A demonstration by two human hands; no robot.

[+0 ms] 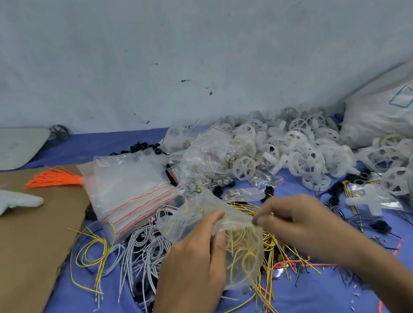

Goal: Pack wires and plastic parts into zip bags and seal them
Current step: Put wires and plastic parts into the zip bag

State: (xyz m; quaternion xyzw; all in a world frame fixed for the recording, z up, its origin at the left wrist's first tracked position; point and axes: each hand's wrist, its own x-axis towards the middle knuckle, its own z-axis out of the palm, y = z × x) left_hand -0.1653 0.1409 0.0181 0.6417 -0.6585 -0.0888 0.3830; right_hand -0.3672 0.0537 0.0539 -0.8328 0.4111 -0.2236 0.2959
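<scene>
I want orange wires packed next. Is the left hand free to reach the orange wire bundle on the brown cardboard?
Probably not yet: the left hand grips the clear zip bag of yellow wires. Otherwise the way over the brown cardboard to the orange wire bundle looks open.

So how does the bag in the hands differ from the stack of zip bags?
The held bag is crumpled; the stack of zip bags lies flat. The held bag holds yellow-green wires; the stack looks empty. The left hand and right hand pinch the held bag; no hand touches the stack. Both are clear plastic.
</scene>
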